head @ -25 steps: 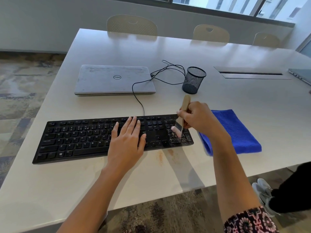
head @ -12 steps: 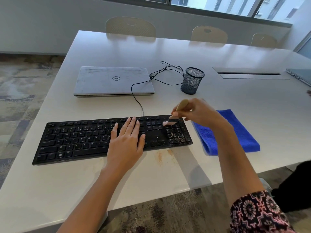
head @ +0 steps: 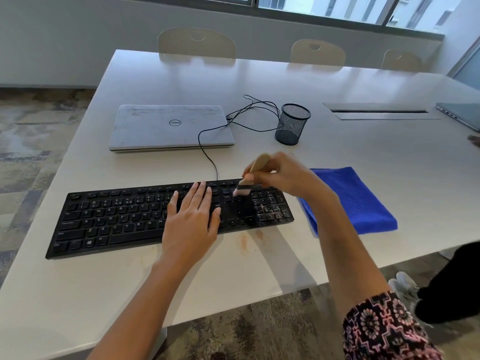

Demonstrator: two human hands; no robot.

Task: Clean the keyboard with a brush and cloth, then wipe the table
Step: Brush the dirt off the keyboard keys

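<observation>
The brush [head: 255,167] stood tilted just right of the frame's middle. Its long axis ran from the pale wooden handle end at the upper right down to the bristles at the lower left. The bristles pointed down and to the left, onto the top rows of keys just left of the number pad, though blur hid whether they touched.

The right grip [head: 283,175] had its fingers curled round the handle and pinched it near the dark band, so the handle tip stuck out above the fingers and the bristles lay below and left of them.

The left grip [head: 192,222] lay flat on the keyboard's middle keys, fingers straight and holding nothing.

The black keyboard [head: 117,219] lay with its long axis running left to right across the lower middle of the frame, on the white surface [head: 363,152]. Speckled crumbs [head: 270,211] covered the number pad's lower keys.

A folded blue cloth [head: 355,201] lay just right of the keyboard. A closed laptop [head: 171,127] and a mesh cup [head: 292,124] stood above it in the frame.
</observation>
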